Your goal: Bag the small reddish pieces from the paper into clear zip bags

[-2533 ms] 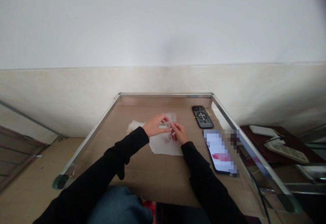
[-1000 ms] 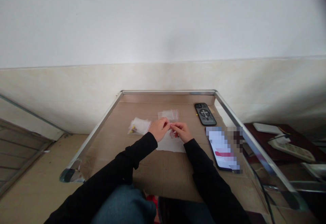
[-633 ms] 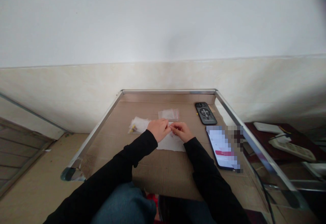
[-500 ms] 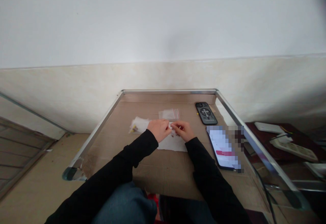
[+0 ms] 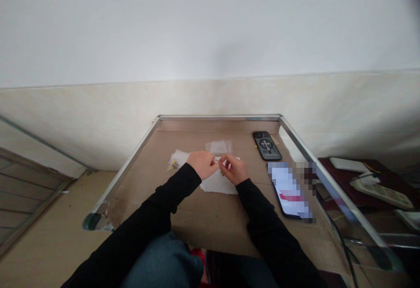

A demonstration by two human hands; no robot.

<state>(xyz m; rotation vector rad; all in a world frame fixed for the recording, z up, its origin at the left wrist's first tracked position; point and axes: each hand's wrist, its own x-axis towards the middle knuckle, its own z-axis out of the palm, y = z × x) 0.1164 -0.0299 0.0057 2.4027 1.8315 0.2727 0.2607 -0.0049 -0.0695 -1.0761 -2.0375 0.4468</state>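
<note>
Cannot tell grip of left hand [image 5: 202,164] or right hand [image 5: 235,170], mid-frame. Could shift white paper [image 5: 218,185] beneath by brushing against it.

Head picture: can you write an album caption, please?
Left hand and right hand close together over white paper, clear plastic beyond, a dark phone at right.

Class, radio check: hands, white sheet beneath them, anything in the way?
Left hand and right hand close together over white sheet; anything pinched, too small to tell. White sheet partly hidden. Clear bag just beyond; dark-cased phone, lit phone off right.
</note>
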